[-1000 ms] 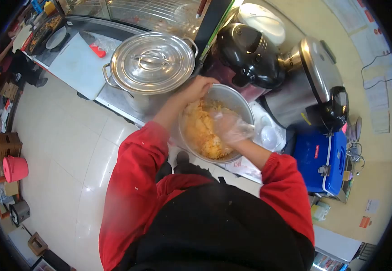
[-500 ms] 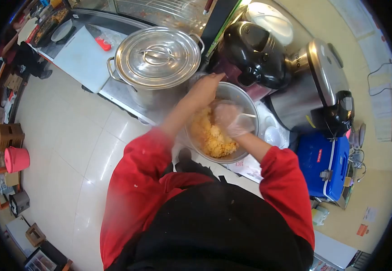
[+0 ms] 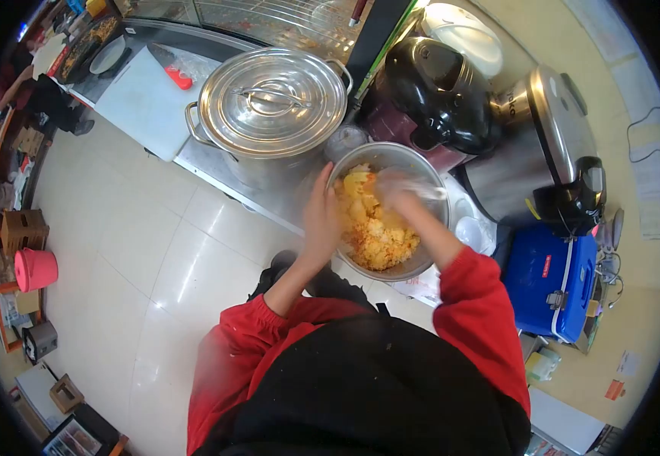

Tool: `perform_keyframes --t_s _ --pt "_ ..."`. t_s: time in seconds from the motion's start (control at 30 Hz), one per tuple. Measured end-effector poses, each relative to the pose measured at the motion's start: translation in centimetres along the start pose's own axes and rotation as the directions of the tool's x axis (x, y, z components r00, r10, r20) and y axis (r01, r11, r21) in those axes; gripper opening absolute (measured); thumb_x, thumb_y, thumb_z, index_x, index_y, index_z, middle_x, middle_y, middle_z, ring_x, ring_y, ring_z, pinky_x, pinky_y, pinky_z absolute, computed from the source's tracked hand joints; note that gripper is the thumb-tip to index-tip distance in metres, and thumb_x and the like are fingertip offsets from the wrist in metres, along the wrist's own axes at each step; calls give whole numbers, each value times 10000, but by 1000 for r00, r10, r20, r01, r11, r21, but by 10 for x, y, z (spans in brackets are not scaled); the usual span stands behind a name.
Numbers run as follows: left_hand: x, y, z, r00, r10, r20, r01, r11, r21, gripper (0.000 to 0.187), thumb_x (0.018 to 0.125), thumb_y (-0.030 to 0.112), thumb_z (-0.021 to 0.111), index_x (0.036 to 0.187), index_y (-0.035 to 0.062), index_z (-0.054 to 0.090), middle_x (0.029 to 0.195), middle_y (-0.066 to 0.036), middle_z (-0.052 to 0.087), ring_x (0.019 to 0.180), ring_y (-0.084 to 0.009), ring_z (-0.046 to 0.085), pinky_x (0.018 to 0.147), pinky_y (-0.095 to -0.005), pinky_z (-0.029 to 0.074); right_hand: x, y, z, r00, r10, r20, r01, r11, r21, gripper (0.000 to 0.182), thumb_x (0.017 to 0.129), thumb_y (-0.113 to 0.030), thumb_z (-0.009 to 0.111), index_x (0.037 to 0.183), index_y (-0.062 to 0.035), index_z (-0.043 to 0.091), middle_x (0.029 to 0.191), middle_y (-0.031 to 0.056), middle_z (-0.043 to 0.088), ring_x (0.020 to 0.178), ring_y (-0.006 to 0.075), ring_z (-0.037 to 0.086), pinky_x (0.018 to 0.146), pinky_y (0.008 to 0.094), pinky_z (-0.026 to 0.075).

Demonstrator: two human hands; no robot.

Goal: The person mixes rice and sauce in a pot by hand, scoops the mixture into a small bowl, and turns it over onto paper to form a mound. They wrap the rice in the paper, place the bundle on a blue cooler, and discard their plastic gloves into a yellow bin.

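Note:
A round metal bowl [image 3: 430, 262] holds yellow-orange rice [image 3: 379, 243], with paler yellow pieces towards its far left side. My left hand [image 3: 321, 224] is bare and grips the bowl's left rim. Inside the bowl, my right hand [image 3: 397, 191] wears a clear plastic glove and is over the rice at the far right. Motion smears its fingers, so what they hold, if anything, cannot be made out.
Left of the bowl stands a lidded steel pot [image 3: 271, 102]. A black rice cooker [image 3: 436, 91] and a steel cooker [image 3: 535, 144] are behind and right. A blue cooler [image 3: 546, 281] sits at right. A red-handled knife [image 3: 176, 76] lies by a white board [image 3: 144, 102].
My left hand has come back from the bowl's far side to its left rim. My right hand has shifted up and right within the bowl, uncovering more rice.

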State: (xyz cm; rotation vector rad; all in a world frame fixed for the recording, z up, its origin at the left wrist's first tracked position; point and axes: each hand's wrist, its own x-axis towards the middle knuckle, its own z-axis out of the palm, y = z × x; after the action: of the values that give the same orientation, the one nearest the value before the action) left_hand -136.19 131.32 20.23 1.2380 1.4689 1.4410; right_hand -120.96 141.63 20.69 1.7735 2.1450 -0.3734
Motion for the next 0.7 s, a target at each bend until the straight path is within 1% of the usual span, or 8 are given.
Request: perform_keyframes --t_s 0.03,0.17,0.27,0.3,0.37,0.47,0.57,0.7 --pt "-1 -2 0 1000 -4 0 4 1000 -4 392 911 83 337 1293 -1 368 1274 -201 440 1181 -326 424 988 -369 317 2 -17 2 982 186 -7 -186 979 -81 277 829 -186 444 940 -23 638 851 149 640 741 304 627 605 407 487" --pt "1 1 -2 999 37 -10 -37 999 33 380 912 81 334 1281 11 391 1266 -187 453 1167 -322 437 977 -370 328 22 9 14 997 -66 -36 57 976 -209 276 800 -220 479 879 -26 658 884 182 641 808 323 628 670 445 487" --pt "1 3 -2 999 46 -21 -45 999 19 378 913 82 331 1279 15 397 1260 -189 458 1162 -325 441 972 -369 332 3 -1 -30 995 -30 99 61 941 -332 277 785 -237 503 876 -28 659 849 185 641 777 323 628 684 443 482" --pt "0 4 -2 999 30 -27 -29 1000 8 367 913 70 340 1268 11 410 1246 -189 472 1155 -307 453 970 -352 332 1 7 -15 978 -199 -54 179 949 -259 274 782 -242 512 870 -29 660 844 181 640 776 323 626 687 435 481" --pt "1 7 -3 999 6 -39 -6 1000 -8 347 912 46 357 1247 2 434 1219 -190 500 1143 -272 475 966 -319 330 -1 28 24 798 -464 -384 435 885 -166 269 775 -253 531 859 -32 660 833 172 638 773 324 622 693 419 479" --pt "1 9 -2 999 -9 -36 8 999 -35 347 911 44 358 1246 1 435 1216 -190 502 1146 -271 473 965 -319 330 -10 -31 6 984 -178 9 178 973 -145 221 779 -201 532 853 -28 646 829 141 631 768 286 616 644 433 461" --pt "1 10 -4 1000 -1 -29 0 1000 -30 346 910 48 362 1245 2 438 1212 -188 506 1143 -268 476 963 -317 332 -11 -57 12 970 -6 -244 -26 992 -127 257 773 -212 540 893 -12 647 858 140 629 804 265 613 674 405 460" --pt "1 12 -5 1000 -11 -14 10 1000 -18 346 908 52 366 1242 3 443 1210 -187 509 1140 -270 480 962 -321 337 -5 -64 7 995 -60 -81 38 966 -256 281 760 -227 549 905 -10 652 907 145 634 837 244 614 714 379 453"
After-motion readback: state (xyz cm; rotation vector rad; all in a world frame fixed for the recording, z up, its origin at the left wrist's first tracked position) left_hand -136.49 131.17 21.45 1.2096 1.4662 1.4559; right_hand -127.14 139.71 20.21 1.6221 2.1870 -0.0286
